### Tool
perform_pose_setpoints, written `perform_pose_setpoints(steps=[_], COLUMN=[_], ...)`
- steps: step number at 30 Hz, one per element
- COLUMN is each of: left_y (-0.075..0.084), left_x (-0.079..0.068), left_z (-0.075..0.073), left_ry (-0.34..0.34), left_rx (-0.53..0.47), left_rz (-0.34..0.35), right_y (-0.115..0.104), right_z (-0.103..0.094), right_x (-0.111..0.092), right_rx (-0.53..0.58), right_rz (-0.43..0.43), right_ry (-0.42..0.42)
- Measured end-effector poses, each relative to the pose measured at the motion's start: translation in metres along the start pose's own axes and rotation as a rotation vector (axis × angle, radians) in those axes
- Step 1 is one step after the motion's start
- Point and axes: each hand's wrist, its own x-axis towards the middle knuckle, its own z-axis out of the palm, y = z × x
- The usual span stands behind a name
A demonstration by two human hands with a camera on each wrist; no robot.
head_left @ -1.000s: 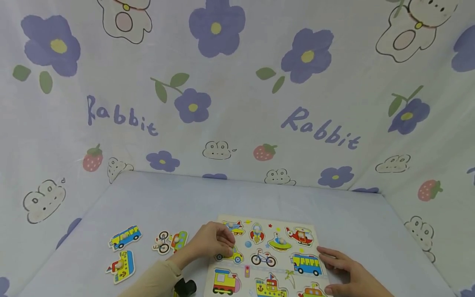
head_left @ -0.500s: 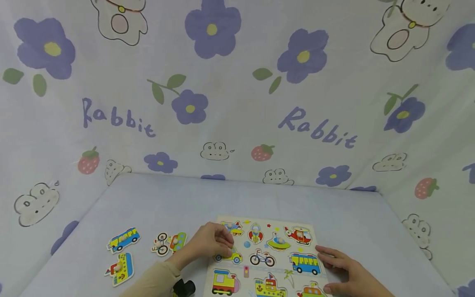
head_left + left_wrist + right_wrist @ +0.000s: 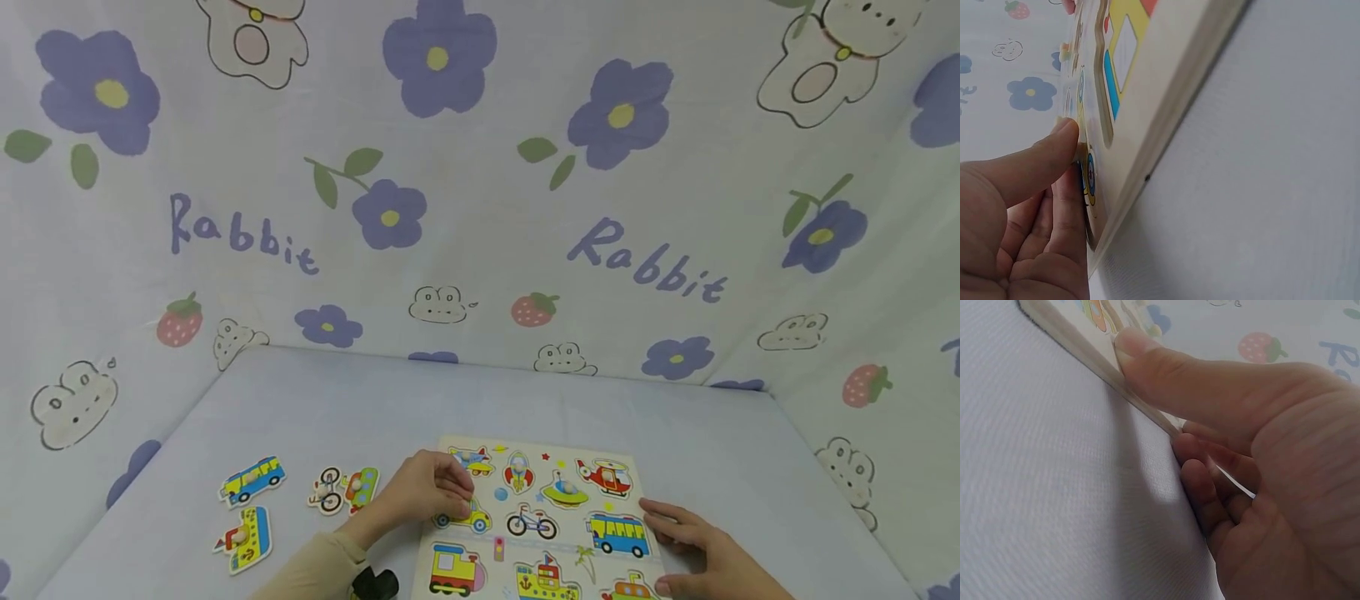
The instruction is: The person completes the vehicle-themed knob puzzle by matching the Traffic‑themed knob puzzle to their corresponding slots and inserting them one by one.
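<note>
A wooden vehicle puzzle board (image 3: 555,546) lies at the lower middle of the head view. My left hand (image 3: 431,487) reaches over its left edge, thumb and fingers pinching the small knob (image 3: 1081,150) of a yellow car piece (image 3: 474,518). The car piece sits at the car-shaped recess, partly covered by my fingers. Along the board's right edge rests my right hand (image 3: 697,546), its thumb (image 3: 1141,353) on the top face and its other fingers beside the edge. Knobbed rocket (image 3: 518,473), saucer (image 3: 564,492) and helicopter (image 3: 606,477) pieces sit in the upper part.
Left of the board lie loose knobbed pieces: a blue bus (image 3: 252,481), a yellow ship (image 3: 251,540), a bicycle (image 3: 328,490) and a green-and-orange piece (image 3: 362,488). A black object (image 3: 375,583) is beside my left sleeve. Patterned cloth walls (image 3: 480,275) surround the table.
The head view shifts slightly. Both hands keep their places on the board, and the pieces stay where they were.
</note>
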Motion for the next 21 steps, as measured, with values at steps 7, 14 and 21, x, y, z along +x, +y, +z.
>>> perform_pose_setpoints(steps=[7,14,21], left_y=[-0.001,-0.003,-0.001], left_x=[0.0,0.001,-0.002], left_z=[0.002,0.006,0.017], left_ry=[0.016,0.066,0.17], left_rx=[-0.009,0.044,0.185], left_rz=[0.008,0.001,0.058], right_y=[-0.002,-0.002,0.002], right_z=[0.001,0.0,-0.001], right_x=[0.0,-0.001,-0.002], right_rx=[-0.042,-0.067,-0.114], right_rz=[-0.003,-0.056,-0.094], right_ry=[0.013,0.009,0.007])
